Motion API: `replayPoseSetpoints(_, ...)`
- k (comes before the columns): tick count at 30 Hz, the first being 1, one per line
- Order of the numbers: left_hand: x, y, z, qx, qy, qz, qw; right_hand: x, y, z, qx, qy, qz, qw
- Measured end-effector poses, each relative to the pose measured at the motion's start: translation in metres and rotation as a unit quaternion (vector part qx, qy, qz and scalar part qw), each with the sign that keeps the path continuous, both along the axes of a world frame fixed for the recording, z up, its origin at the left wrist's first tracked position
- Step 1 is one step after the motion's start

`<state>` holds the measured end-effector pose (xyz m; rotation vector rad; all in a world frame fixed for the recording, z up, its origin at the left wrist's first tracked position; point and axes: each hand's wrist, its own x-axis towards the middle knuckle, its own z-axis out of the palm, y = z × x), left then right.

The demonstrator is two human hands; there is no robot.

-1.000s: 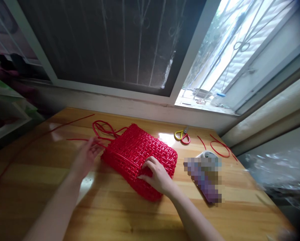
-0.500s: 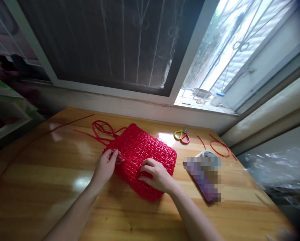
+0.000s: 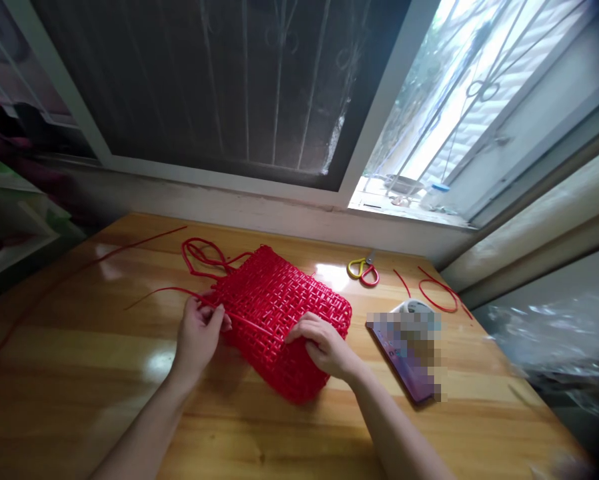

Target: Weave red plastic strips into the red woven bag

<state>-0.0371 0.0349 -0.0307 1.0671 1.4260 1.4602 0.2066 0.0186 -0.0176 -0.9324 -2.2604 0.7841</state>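
Note:
A red woven bag (image 3: 279,280) of glossy plastic strips lies tilted on the wooden table. My left hand (image 3: 198,337) is beside its left edge, thumb and fingers pinched on a thin red strip (image 3: 249,323). That strip runs taut across the weave toward the right hand, while its loose tail hangs out to the left. My right hand (image 3: 324,343) rests on the bag's right part, fingers curled in and closed against the weave. Its fingertips are partly hidden. Long red loops (image 3: 199,253) extend from the bag's far left corner.
Scissors (image 3: 363,270) with yellow and red handles lie behind the bag. To the right are a phone-like purple item (image 3: 409,373), partly blurred, and a white roll (image 3: 414,307). Loose red strips (image 3: 442,293) lie at the back right; another long strip (image 3: 79,270) curves along the left.
My left hand has moved left and slightly down, drawing the red strip with it. The strip's tail has shifted and bends lower. My right hand has moved slightly right, its fingers more closed.

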Motion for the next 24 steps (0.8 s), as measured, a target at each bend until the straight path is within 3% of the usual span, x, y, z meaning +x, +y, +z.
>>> replayPoseSetpoints(5,0.002,0.004,-0.002,0.009,0.028,0.021,0.999,-0.008,-0.003,0.004,0.011,-0.013,0.002,1.000)
replayPoseSetpoints(7,0.002,0.000,0.000,-0.008,0.127,0.016,0.992,-0.012,-0.009,0.011,0.023,-0.024,-0.024,0.999)
replayPoseSetpoints(9,0.002,-0.008,0.006,-0.052,0.294,-0.005,0.954,-0.017,-0.018,0.019,0.035,-0.038,-0.069,0.996)
replayPoseSetpoints(11,0.004,-0.018,0.016,-0.065,0.445,-0.016,0.893,-0.020,-0.029,0.023,0.044,-0.059,-0.126,0.989)
replayPoseSetpoints(13,0.008,-0.027,0.025,0.019,0.510,-0.035,0.859,-0.023,-0.040,0.021,0.052,-0.080,-0.171,0.981)
replayPoseSetpoints(16,0.017,-0.032,0.026,0.191,0.518,-0.193,0.811,-0.025,-0.051,0.007,0.066,-0.093,-0.210,0.971)
replayPoseSetpoints(18,0.022,-0.031,0.020,0.245,0.510,-0.273,0.778,-0.025,-0.056,-0.004,0.079,-0.091,-0.233,0.965)
replayPoseSetpoints(20,0.026,-0.029,0.011,0.255,0.502,-0.295,0.772,-0.025,-0.060,-0.013,0.094,-0.082,-0.253,0.959)
replayPoseSetpoints(24,0.027,-0.027,0.000,0.246,0.482,-0.297,0.787,-0.025,-0.063,-0.023,0.107,-0.061,-0.267,0.956)
